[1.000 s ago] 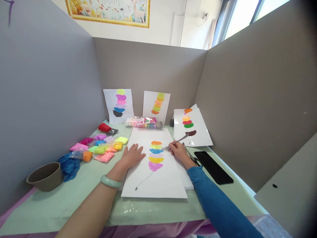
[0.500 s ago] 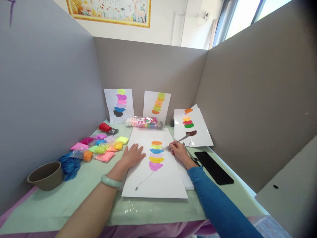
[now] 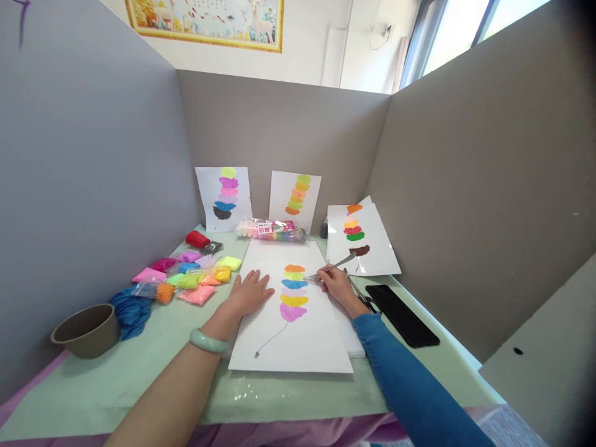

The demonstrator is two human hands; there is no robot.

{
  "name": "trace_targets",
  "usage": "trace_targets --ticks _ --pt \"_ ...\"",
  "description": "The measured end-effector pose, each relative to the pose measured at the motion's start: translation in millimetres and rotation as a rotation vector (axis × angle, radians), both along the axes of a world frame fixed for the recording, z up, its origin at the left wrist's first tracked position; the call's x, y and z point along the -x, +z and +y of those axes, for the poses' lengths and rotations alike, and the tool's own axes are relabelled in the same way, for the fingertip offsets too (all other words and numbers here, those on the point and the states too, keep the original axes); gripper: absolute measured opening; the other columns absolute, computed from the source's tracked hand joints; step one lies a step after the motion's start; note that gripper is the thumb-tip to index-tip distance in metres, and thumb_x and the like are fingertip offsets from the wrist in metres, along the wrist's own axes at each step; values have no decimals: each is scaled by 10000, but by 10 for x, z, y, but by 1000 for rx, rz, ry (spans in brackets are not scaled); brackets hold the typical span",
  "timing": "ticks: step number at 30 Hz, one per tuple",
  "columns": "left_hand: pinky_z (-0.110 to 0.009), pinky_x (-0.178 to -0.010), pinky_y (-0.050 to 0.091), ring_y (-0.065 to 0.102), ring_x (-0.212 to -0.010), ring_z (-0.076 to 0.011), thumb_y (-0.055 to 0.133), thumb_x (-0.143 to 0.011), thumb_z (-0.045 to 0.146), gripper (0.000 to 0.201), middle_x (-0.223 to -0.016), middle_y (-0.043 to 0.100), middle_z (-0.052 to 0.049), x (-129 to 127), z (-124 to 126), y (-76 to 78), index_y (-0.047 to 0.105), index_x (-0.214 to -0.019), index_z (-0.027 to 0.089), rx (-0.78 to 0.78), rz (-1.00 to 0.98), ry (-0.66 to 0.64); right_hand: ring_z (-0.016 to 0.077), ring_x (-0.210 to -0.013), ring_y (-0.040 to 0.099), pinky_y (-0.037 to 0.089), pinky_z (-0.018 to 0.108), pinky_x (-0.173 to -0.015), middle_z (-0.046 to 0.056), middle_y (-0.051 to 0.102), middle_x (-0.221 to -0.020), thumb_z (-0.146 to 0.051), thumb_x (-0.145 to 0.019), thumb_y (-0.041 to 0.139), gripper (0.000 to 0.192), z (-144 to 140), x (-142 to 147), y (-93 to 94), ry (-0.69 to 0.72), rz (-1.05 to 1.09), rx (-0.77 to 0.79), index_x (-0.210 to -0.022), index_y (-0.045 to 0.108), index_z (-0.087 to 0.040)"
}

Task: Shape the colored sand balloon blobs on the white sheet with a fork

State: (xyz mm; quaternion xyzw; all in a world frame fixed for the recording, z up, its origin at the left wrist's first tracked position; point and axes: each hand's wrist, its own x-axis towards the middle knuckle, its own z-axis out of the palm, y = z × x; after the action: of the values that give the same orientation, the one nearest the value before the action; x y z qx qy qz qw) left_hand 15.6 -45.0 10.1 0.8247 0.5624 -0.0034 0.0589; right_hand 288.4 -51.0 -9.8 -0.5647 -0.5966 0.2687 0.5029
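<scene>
A white sheet (image 3: pixel 298 335) lies in front of me with a column of coloured clay patches (image 3: pixel 293 290) and a thin drawn line below it. My left hand (image 3: pixel 249 294) rests flat on the sheet's left side, fingers spread, a pale green bangle on the wrist. My right hand (image 3: pixel 339 287), in a blue sleeve, grips a metal fork (image 3: pixel 328 269) whose tines touch the right edge of the patches near the blue one.
Several small bags of coloured clay (image 3: pixel 190 276) lie at left, with a blue cloth (image 3: pixel 131 310) and a brown bowl (image 3: pixel 86 330). A clay pack (image 3: pixel 270 230) and two finished sheets stand at the back wall. Another sheet (image 3: pixel 361 242) and a black phone (image 3: pixel 401 313) lie at right. Grey partitions surround the table.
</scene>
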Motion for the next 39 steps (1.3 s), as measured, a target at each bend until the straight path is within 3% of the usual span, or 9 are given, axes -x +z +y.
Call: trace_targets --ticks 14,20,26,34,39 --pt "-555 -1125 121 117 -1449 -264 221 -951 533 607 -1571 183 -120 -6 -10 20 307 -1469 228 4 2 5 130 -472 560 421 242 -535 -8 645 -588 -363 -757 498 201 -47 22 45 -24 -68 20 -761 597 -188" --pt "-557 -1123 126 123 -1448 -269 228 -951 534 606 -1569 191 -122 0 3 -5 313 -1468 230 -7 -1 2 116 -465 554 423 241 -537 -2 671 -661 -368 -760 505 210 -46 17 44 -9 -51 4 -765 610 -186" --pt "-560 -1121 132 127 -1447 -271 228 -953 531 600 -1568 191 -126 -8 -7 3 320 -1462 227 -6 3 0 129 -473 545 401 232 -518 -21 606 -533 -355 -761 509 196 -64 36 64 -21 -100 25 -733 615 -192" --pt "-558 -1120 131 129 -1447 -267 228 -946 539 599 -1568 197 -119 -4 1 -7 323 -1458 241 -8 0 1 115 -454 542 422 239 -505 15 679 -694 -378 -764 527 202 7 -9 -25 -1 17 -4 -764 587 -185" --pt "-556 -1121 129 125 -1448 -264 228 -947 538 598 -1569 194 -115 -5 15 -16 320 -1459 244 -10 3 4 119 -435 539 425 239 -498 9 659 -611 -345 -754 532 161 15 -31 -37 -54 21 -2 -740 560 -188"
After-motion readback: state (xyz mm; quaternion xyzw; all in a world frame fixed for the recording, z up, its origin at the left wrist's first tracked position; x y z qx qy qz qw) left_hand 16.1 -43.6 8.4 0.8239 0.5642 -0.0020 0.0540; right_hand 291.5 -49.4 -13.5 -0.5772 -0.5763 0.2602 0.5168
